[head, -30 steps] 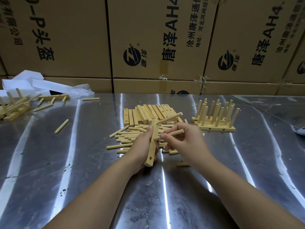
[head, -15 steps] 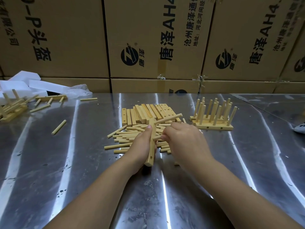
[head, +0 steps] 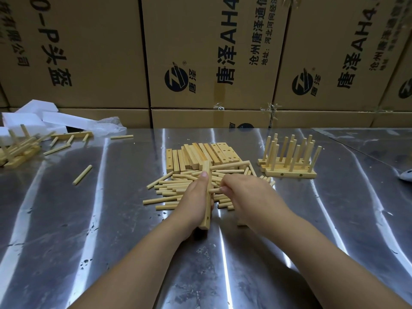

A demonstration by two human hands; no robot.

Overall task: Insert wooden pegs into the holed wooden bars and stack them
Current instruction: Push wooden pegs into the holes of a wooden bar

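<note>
The step in hand is pegging one bar. Just above the near edge of the pile of loose pegs [head: 171, 190], the left hand [head: 196, 204] has its fingers wrapped round a holed bar [head: 205, 221], held nearly on end with its lower tip close to the metal table [head: 111, 219]. One peg [head: 231, 165] juts sideways from the bar's upper part, over the far side of the pile. The right hand [head: 247, 195], over the pile's right side, pinches a second peg [head: 214, 190] in curled fingertips and aims it at the middle of the bar. The fingers hide the joint, so the tip may be in its hole or only touching the wood.

Next, I judge, comes a straight push along the peg's axis, with the left hand bracing the bar against it. A hole near the bar's lower end then looks open for another peg. The pegged bar belongs on the finished stack [head: 289, 171], right of the pile. Bare bars [head: 196, 153] lie just behind the pile.
</note>
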